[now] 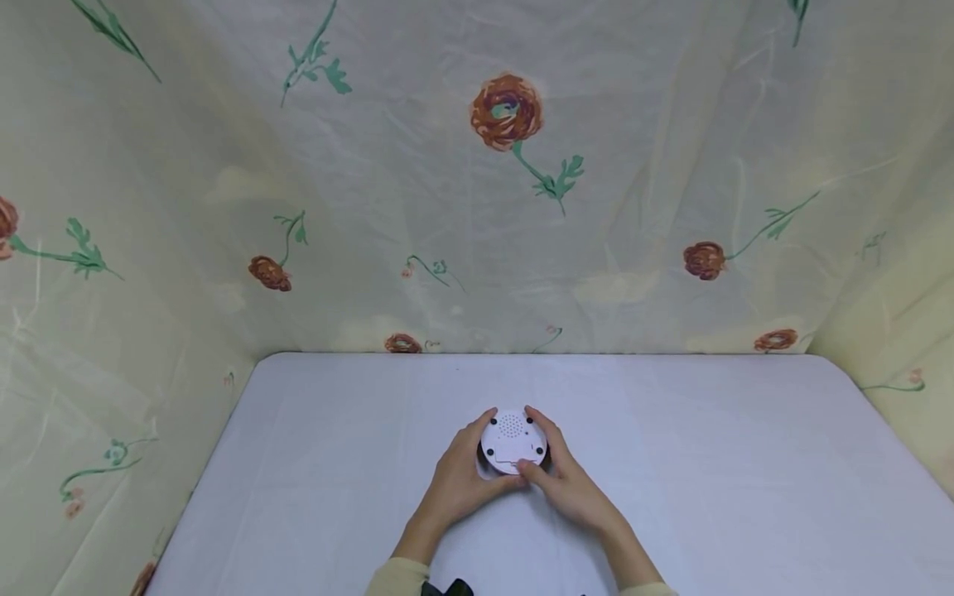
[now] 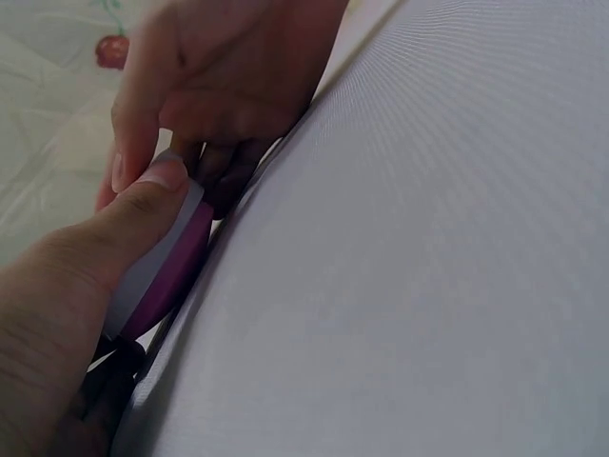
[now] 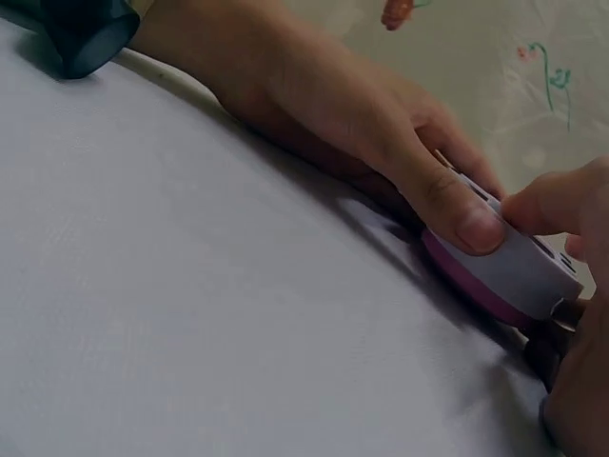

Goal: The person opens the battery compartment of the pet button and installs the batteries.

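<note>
A round white device point(image 1: 513, 444) lies with its underside up, showing a cluster of small speaker holes, black rubber feet and a battery cover point(image 1: 508, 465) along its near edge. Its lower body point(image 3: 479, 289) is purple-pink in the wrist views. My left hand point(image 1: 458, 476) grips the left side, fingers around the far edge and thumb along the near edge. From the right, my right hand point(image 1: 572, 492) holds it too, its thumb pressing at the battery cover and its fingers curled round the far right rim. The fingers beneath the device are mostly hidden.
A white-covered table point(image 1: 335, 430) spreads around the hands. Behind it and on both sides hangs a pale flowered curtain point(image 1: 596, 273). A dark object point(image 1: 456, 588) shows at the bottom edge between the forearms.
</note>
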A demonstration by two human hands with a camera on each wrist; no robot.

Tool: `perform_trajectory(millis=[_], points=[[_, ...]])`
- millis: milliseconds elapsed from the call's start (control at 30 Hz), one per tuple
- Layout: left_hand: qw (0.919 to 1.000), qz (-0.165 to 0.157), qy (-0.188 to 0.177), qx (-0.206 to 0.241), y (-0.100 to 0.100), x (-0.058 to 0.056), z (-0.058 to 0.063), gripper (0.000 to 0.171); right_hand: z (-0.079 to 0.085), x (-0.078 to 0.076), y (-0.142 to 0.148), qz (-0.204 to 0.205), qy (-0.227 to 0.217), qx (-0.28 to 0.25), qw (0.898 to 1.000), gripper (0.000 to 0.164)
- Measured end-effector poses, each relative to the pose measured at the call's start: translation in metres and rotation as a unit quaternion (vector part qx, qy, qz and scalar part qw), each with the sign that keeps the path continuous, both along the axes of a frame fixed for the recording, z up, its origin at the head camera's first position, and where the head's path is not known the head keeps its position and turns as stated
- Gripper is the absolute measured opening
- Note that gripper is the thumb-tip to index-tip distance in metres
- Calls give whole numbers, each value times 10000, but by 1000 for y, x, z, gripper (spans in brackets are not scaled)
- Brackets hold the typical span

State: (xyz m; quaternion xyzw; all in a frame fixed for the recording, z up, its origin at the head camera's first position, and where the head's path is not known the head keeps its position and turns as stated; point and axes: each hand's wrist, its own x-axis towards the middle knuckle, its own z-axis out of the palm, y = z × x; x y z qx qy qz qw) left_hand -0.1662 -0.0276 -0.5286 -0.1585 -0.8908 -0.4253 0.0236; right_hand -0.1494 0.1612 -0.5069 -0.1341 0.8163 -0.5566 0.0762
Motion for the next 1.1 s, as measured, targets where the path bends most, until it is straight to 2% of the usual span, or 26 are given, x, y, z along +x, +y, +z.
perform_trajectory(millis=[267,500,833,1000,1100], points=[[10000,-2,84,-40,0,-1,-1,100,0,1,-4,-205,-92,92,9997,72],[10000,-3,53,-51,0,-1,-2,101,2,1,-4,-198,-142,118,9996,73],[10000,-22,47,-34,-1,-1,-2,102,0,1,-6,-243,4,101,9997,74],[10000,5,15,15,-1,0,-2,102,-5,-1,-1,-323,179,-8,9993,70],[9998,44,-17,216,-1,0,-3,101,-10,-3,4,-236,388,-440,9980,65]])
